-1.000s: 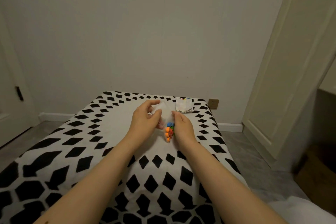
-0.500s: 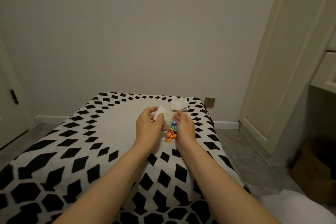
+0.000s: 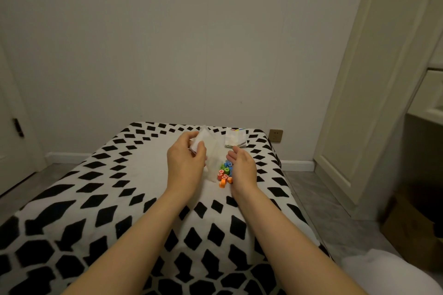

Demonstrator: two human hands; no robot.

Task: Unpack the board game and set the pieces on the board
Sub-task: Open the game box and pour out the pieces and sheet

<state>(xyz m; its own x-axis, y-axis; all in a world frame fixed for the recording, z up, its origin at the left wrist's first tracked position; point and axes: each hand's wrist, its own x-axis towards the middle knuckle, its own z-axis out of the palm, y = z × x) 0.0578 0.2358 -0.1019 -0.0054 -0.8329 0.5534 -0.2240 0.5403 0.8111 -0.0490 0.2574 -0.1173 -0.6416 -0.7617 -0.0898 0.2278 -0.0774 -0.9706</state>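
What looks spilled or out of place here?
Small coloured game pieces lie loose on the patterned cloth beside the open right hand; the left hand holds the clear bag. Likely deliberate emptying.

Left hand (image 3: 185, 163): my fingers curled, pinching a clear plastic bag (image 3: 211, 153) near its top.
Right hand (image 3: 242, 169): open, fingers loosely extended, palm turned inward; apparently holding nothing.
Forearms: both bare, stretched forward, converging.

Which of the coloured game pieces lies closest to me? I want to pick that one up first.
The orange piece at the near end of the pile, lying slightly apart toward you; the red, green and blue ones sit farther back, beside the right hand.
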